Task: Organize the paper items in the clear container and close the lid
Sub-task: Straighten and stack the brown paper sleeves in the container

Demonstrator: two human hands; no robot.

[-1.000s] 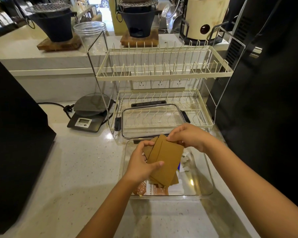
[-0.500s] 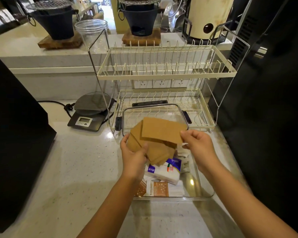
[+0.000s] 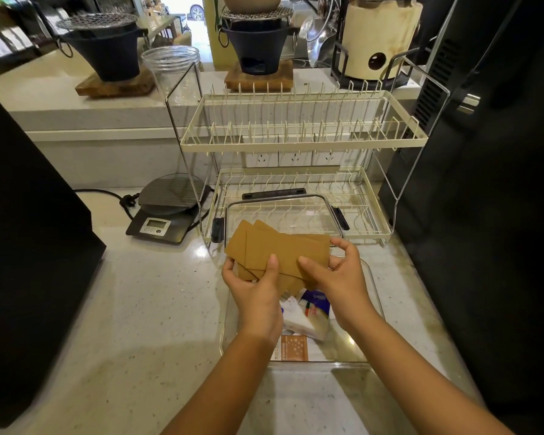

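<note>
Several brown paper envelopes [image 3: 283, 251] are fanned out above the clear container [image 3: 371, 296], held from both sides. My left hand [image 3: 255, 293] grips their lower left edge with the thumb on top. My right hand [image 3: 339, 274] pinches their right end. Inside the container lie a white tissue pack with blue print [image 3: 310, 315] and an orange-brown printed packet [image 3: 292, 348]. The clear lid with black clips [image 3: 280, 211] leans against the dish rack just behind the container.
A cream two-tier dish rack [image 3: 302, 142] stands behind the container. A digital kitchen scale [image 3: 167, 211] with its cord sits to the left. Large black appliances flank the counter at left [image 3: 29, 246] and right [image 3: 484, 183]. Pots and a glass jar [image 3: 170, 67] stand on the rear ledge.
The envelopes were lifted out of the container and turned from upright to flat. Both hands have since closed in on the fanned stack, my right hand now gripping its right end.
</note>
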